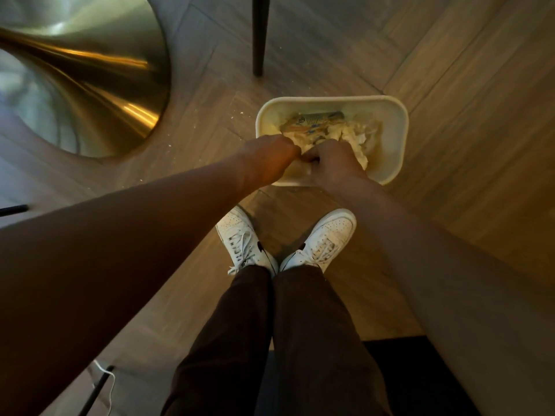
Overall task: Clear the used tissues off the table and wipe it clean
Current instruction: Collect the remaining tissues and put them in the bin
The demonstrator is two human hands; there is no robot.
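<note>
Both hands over the waste bin on the wooden floor

The wooden floor [450, 85] filled the frame, with the brass cone base [99, 85] of the counter in the upper left, then the two bare forearms running up from the lower corners, the dark trousers [270, 340] at bottom centre and the white sneakers [285, 244] pointing up-frame. The cream rectangular bin [399, 136] sat just above centre, beside a dark chair leg [259, 34] at top centre. The left hand [267, 160] and right hand [333, 160] met knuckle to knuckle over the bin's near edge, fingers curled inward (whether they pinched anything I cannot tell). The crumpled tissues [357, 136] lay inside the bin, over a printed wrapper [315, 120]; pale crumbs [192, 127] dotted the floor left of it.
</note>
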